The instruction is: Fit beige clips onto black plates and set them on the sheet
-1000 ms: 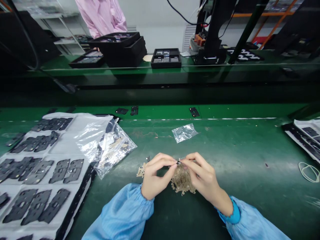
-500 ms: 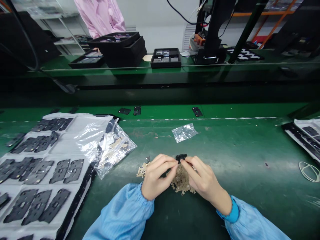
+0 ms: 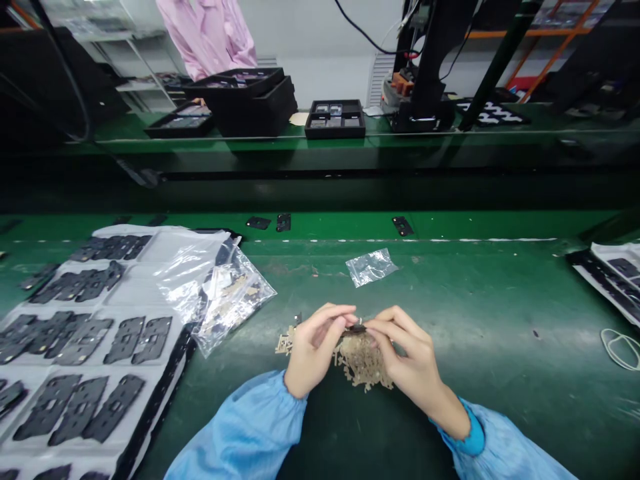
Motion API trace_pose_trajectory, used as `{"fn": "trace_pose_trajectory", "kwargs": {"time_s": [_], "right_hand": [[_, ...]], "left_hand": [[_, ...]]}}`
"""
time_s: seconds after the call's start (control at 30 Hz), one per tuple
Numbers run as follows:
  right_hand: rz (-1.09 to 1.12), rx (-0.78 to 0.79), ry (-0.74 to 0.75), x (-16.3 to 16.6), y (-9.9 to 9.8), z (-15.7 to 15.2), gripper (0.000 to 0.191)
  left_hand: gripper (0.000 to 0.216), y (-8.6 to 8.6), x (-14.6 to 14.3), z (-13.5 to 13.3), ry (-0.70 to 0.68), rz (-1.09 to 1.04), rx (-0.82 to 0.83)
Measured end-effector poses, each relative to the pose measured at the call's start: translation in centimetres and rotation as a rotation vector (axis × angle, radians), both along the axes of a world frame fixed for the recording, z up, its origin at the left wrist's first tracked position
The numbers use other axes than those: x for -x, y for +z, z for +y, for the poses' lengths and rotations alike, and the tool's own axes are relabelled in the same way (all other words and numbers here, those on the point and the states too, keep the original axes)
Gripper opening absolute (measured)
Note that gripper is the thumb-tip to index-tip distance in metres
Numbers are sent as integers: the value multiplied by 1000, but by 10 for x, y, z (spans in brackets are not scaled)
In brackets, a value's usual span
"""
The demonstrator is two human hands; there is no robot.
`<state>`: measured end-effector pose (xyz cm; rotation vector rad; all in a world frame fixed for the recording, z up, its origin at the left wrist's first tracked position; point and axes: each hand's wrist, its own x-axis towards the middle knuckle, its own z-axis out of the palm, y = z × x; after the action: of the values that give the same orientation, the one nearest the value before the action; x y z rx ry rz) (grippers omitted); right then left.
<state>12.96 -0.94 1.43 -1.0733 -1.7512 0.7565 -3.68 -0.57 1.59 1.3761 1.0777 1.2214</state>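
Observation:
Between my fingertips is a small black plate-like part (image 3: pixel 356 329), seen nearly edge-on. My left hand (image 3: pixel 320 347) pinches its left end with thumb and fingers. My right hand (image 3: pixel 407 350) is closed on its right end, fingertips together. Just below the part, a heap of small tan cut pieces (image 3: pixel 365 363) lies on the green bench (image 3: pixel 465 307). A few more tan pieces (image 3: pixel 285 341) sit left of my left hand, partly hidden by it. Fine detail of the held part is too small to make out.
A white-lined tray (image 3: pixel 135 287) with several black plates stands at left, a zip bag of tan pieces (image 3: pixel 233 293) over its edge. A small clear bag (image 3: pixel 371 267) lies ahead. Loose black plates (image 3: pixel 402 226) rest farther back. Behind the raised ledge, a person in pink (image 3: pixel 210 37) stands by black trays (image 3: pixel 335 120).
The black part has been tipped from showing its face to nearly edge-on. My left fingers have shifted along it, and my right hand has turned slightly. More of the tan heap shows.

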Motion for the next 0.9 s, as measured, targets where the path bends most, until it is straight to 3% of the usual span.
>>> {"fn": "trace_pose_trajectory", "kwargs": {"time_s": [0.23,0.5,0.6,0.73,0.83,0.9], "right_hand": [[115,72,54,-1,3,1,24],[23,-29,71,-3,-2,1,26],[-16,-62,63,-2,-5,2,26],[-109,-162,60,-4,-12,2,31],[-255,-313,17,-10,-24,1,45],[-344,-412,23,-16,-31,1,54]], "left_hand": [[9,-1,2,5,-105,-235,182],[17,10,2,7,-194,-161,224],[16,7,-1,5,-125,-66,135],[17,-3,-7,4,92,75,21],[22,-8,-9,7,228,-37,168],[30,-11,-10,7,179,-203,363]]}}
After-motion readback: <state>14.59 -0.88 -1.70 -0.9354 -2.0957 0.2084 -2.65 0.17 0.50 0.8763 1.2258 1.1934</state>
